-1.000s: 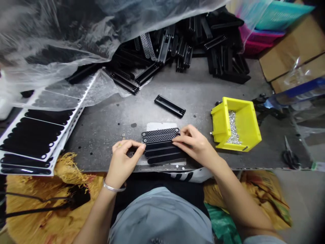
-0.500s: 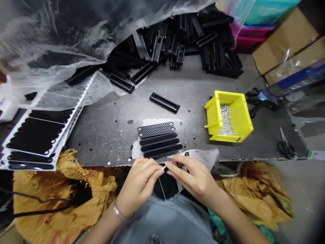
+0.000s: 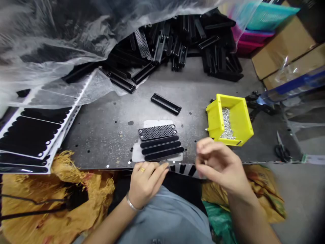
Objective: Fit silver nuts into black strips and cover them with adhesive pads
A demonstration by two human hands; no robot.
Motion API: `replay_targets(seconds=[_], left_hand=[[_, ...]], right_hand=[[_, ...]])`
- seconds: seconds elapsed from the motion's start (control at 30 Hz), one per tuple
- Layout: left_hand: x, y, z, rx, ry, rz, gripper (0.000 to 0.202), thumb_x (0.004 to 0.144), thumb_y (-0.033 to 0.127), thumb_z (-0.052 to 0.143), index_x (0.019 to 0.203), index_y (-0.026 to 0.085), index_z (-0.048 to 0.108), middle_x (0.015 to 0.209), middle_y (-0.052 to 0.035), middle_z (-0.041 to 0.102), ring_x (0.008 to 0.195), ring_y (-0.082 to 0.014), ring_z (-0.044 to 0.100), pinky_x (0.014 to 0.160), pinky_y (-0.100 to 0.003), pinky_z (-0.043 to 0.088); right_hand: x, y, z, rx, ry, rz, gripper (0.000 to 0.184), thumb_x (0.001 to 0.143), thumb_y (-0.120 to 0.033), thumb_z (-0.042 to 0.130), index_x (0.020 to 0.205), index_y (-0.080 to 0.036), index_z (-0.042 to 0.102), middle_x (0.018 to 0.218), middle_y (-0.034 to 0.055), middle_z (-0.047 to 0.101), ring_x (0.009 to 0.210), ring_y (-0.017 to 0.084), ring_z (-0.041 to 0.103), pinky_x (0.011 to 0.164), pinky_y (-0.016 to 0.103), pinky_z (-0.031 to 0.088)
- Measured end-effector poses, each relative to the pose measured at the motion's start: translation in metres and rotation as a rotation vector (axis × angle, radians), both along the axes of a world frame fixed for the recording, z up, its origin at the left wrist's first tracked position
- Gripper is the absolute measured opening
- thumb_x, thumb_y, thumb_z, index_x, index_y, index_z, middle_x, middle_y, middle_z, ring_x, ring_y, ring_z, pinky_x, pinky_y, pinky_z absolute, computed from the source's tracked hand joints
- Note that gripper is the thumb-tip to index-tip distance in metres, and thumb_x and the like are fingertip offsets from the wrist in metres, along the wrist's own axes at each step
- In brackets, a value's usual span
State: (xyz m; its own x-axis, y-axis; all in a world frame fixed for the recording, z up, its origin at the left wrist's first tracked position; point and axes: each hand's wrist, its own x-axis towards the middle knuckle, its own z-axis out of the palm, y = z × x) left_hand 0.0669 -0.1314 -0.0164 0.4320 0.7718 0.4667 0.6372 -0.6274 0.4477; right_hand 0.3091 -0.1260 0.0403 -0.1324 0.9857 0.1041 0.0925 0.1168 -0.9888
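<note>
Hands have split since the last shot; they were together at the table edge, pinching something thin and pale. That pale thing isn't visible now.

Left hand (image 3: 147, 179): resting at the near edge of the steel table (image 3: 106, 135), fingers loosely together, nothing visible in its grip. Ring (image 3: 142, 169) on one finger, metal bangle (image 3: 132, 205) on the wrist.

Right hand (image 3: 218, 166): lifted and off to the right, blurred, fingers half curled toward the thumb. Can't tell if it has hold of anything small.

Just past the left fingertips: five strips (image 3: 159, 144) on a white sheet (image 3: 137, 156), two mesh-faced and three solid black, neither hand touching them. They look unchanged.

Just beyond the right hand: tilted yellow plastic bin (image 3: 241, 125), loose silver parts (image 3: 226, 123) inside; hand is not in it.

Further out, past the strips: single black bar (image 3: 166, 103), then the heap of black bars (image 3: 215, 44) under clear plastic sheeting (image 3: 50, 20). Far right of the right hand: black-handled scissors (image 3: 281, 152).
</note>
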Motion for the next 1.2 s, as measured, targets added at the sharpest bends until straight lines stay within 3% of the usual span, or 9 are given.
replay_targets(seconds=[0.13, 0.2, 0.3, 0.37, 0.5, 0.87, 0.97, 1.07, 1.2], left_hand=[[-0.022, 0.029, 0.012, -0.119, -0.059, 0.261, 0.009, 0.098, 0.021, 0.067, 0.105, 0.025, 0.071, 0.096, -0.0008, 0.077, 0.089, -0.0194, 0.068, 0.093, -0.039, 0.037], [-0.037, 0.05, 0.012, -0.243, -0.068, 0.387, 0.009, 0.098, 0.024, 0.065, 0.102, 0.026, 0.072, 0.094, 0.0005, 0.078, 0.09, -0.0205, 0.068, 0.093, -0.04, 0.037], [-0.051, 0.073, 0.007, -0.441, -0.12, 0.395, 0.013, 0.099, 0.031, 0.062, 0.098, 0.028, 0.075, 0.091, 0.0021, 0.079, 0.088, -0.0206, 0.069, 0.093, -0.039, 0.04], [-0.053, 0.079, 0.003, -0.527, -0.171, 0.368, 0.017, 0.099, 0.035, 0.061, 0.095, 0.028, 0.076, 0.089, 0.0027, 0.08, 0.088, -0.0203, 0.069, 0.094, -0.039, 0.04], [-0.048, 0.078, 0.0, -0.587, -0.249, 0.373, 0.02, 0.097, 0.039, 0.061, 0.09, 0.028, 0.077, 0.086, 0.0024, 0.08, 0.087, -0.0205, 0.069, 0.095, -0.04, 0.041], [-0.045, 0.082, -0.002, -0.604, -0.279, 0.405, 0.02, 0.092, 0.038, 0.066, 0.078, 0.026, 0.074, 0.081, 0.0027, 0.077, 0.081, -0.0196, 0.067, 0.095, -0.04, 0.04], [-0.045, 0.084, -0.002, -0.637, -0.284, 0.396, 0.022, 0.092, 0.039, 0.066, 0.077, 0.025, 0.073, 0.079, 0.0022, 0.075, 0.078, -0.019, 0.066, 0.089, -0.038, 0.042], [-0.046, 0.084, -0.002, -0.649, -0.284, 0.385, 0.023, 0.092, 0.04, 0.065, 0.076, 0.025, 0.072, 0.077, 0.0018, 0.074, 0.076, -0.0189, 0.065, 0.087, -0.037, 0.043], [-0.046, 0.085, -0.002, -0.635, -0.279, 0.388, 0.025, 0.091, 0.042, 0.065, 0.075, 0.024, 0.072, 0.075, 0.0015, 0.073, 0.073, -0.0187, 0.064, 0.085, -0.036, 0.045]], right_hand=[[-0.034, 0.055, -0.018, 0.347, -0.612, 0.016, 0.036, 0.101, -0.017, 0.058, 0.136, -0.025, 0.064, 0.113, 0.0096, 0.066, 0.099, 0.02, 0.068, 0.082, 0.035, 0.059], [-0.053, 0.077, -0.03, 0.48, -0.72, 0.139, 0.035, 0.104, -0.018, 0.055, 0.138, -0.021, 0.063, 0.115, 0.0105, 0.071, 0.1, 0.021, 0.068, 0.085, 0.036, 0.057], [-0.07, 0.095, -0.04, 0.575, -0.728, 0.283, 0.021, 0.105, -0.022, 0.056, 0.116, -0.021, 0.074, 0.11, 0.0082, 0.074, 0.097, 0.02, 0.068, 0.084, 0.035, 0.055], [-0.073, 0.1, -0.041, 0.571, -0.721, 0.324, 0.02, 0.104, -0.022, 0.056, 0.107, -0.02, 0.076, 0.108, 0.0079, 0.075, 0.094, 0.02, 0.066, 0.082, 0.034, 0.054], [-0.072, 0.101, -0.037, 0.548, -0.722, 0.343, 0.021, 0.105, -0.022, 0.055, 0.11, -0.019, 0.076, 0.109, 0.0093, 0.074, 0.093, 0.02, 0.063, 0.081, 0.034, 0.054], [-0.078, 0.1, -0.037, 0.543, -0.738, 0.34, 0.022, 0.104, -0.021, 0.055, 0.108, -0.019, 0.077, 0.107, 0.0091, 0.074, 0.091, 0.02, 0.062, 0.079, 0.034, 0.055], [-0.065, 0.096, -0.031, 0.496, -0.739, 0.317, 0.021, 0.104, -0.027, 0.058, 0.113, -0.02, 0.076, 0.112, 0.0107, 0.073, 0.097, 0.021, 0.065, 0.083, 0.036, 0.057], [-0.04, 0.092, -0.026, 0.302, -0.644, 0.229, 0.02, 0.102, -0.029, 0.063, 0.116, -0.019, 0.074, 0.107, 0.0088, 0.072, 0.096, 0.019, 0.068, 0.086, 0.035, 0.057], [-0.015, 0.091, -0.032, 0.183, -0.514, 0.131, 0.013, 0.099, -0.024, 0.066, 0.103, -0.021, 0.077, 0.094, 0.0041, 0.072, 0.079, 0.014, 0.066, 0.071, 0.029, 0.055]])
